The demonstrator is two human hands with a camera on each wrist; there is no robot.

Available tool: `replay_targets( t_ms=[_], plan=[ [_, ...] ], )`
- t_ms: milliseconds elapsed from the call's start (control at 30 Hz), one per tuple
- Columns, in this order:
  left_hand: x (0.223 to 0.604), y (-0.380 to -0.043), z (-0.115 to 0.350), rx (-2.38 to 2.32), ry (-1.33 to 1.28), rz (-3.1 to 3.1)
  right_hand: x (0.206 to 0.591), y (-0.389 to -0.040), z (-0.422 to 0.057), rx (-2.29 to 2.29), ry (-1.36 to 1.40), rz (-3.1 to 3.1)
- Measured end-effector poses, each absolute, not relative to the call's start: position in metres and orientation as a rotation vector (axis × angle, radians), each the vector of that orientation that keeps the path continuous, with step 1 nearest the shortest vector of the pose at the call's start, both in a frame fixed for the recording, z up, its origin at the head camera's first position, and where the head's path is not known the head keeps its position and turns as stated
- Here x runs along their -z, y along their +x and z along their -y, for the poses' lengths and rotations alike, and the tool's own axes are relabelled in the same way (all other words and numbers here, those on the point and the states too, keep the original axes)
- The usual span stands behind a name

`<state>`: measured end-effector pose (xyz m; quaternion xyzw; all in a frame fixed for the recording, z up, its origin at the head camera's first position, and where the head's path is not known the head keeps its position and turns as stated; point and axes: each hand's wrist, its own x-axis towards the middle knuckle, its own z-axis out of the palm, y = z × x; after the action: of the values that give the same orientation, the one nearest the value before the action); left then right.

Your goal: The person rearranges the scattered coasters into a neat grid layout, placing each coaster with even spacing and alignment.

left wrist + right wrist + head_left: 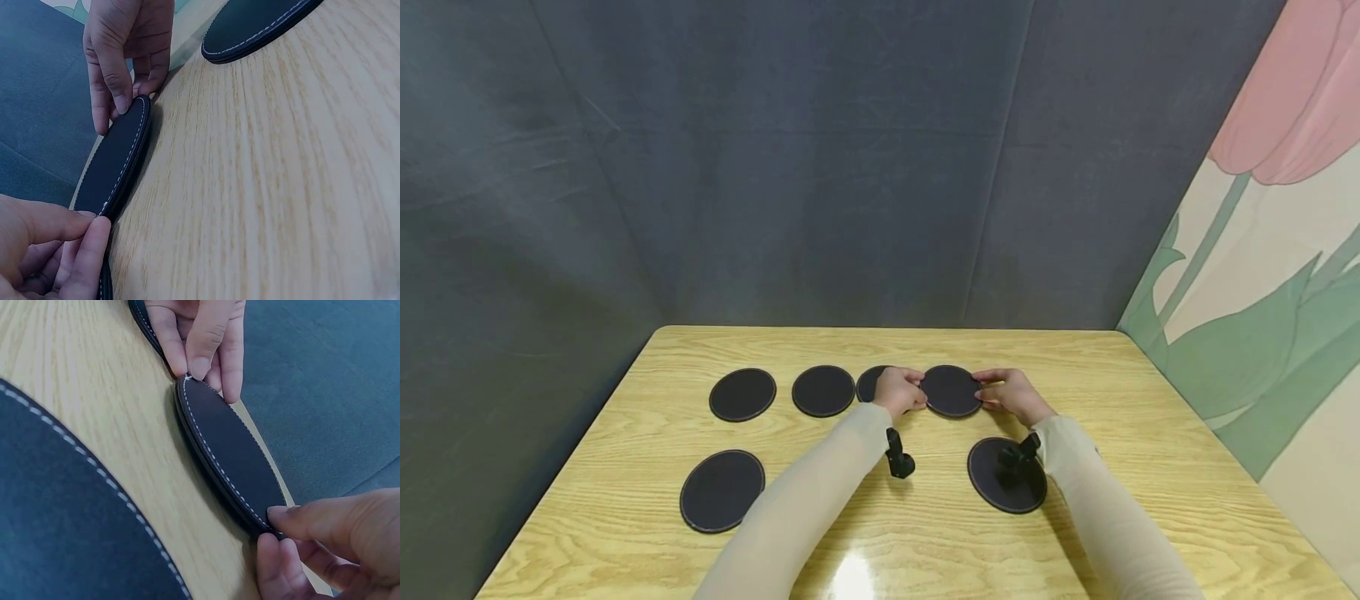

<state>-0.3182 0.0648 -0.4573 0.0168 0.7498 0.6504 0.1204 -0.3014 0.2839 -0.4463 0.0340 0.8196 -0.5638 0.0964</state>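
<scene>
1. Left hand (898,390) and right hand (1011,395) each pinch an opposite edge of one dark round coaster (951,390); thumb and fingertips are curled onto its rim, and nothing else is held.
2. The held coaster sits in the far row of the wooden table (1150,417); the wrist views show its edge close to the wood, though whether it touches cannot be told.
3. Just beside it, partly hidden behind the left hand, lies a third far-row coaster (869,383); further left lie a second far-row coaster (823,390) and a leftmost far-row coaster (742,394), apart from one another.
4. A near-left coaster (722,490) and a near-right coaster (1000,487) lie flat toward the front edge.
5. Progress, as a judgement: four coasters stand in a row at the back, two remain in front; the handled one is at its place but not released.
6. White stitching rings each rim; no brand, label or writing is legible.
</scene>
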Motion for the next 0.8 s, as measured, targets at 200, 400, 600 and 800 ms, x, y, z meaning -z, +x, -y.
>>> replay_targets(
  t_ms=[200,400,600,800],
  plan=[
    [0.4561,-0.3186,-0.0640,-1.889,0.052,-2.187,0.4466,-0.3018,-0.2830,1.677,0.090,-2.421],
    [0.4573,-0.3207,-0.0653,-1.891,0.040,-2.187,0.4450,-0.3014,-0.2825,1.670,0.090,-2.424],
    [0.4559,-0.3205,-0.0659,-1.872,0.030,-2.203,0.4422,-0.3009,-0.2824,1.666,0.095,-2.412],
    [0.4540,-0.3193,-0.0654,-1.834,0.044,-2.234,0.4423,-0.2994,-0.2861,1.715,0.070,-2.380]
  ],
)
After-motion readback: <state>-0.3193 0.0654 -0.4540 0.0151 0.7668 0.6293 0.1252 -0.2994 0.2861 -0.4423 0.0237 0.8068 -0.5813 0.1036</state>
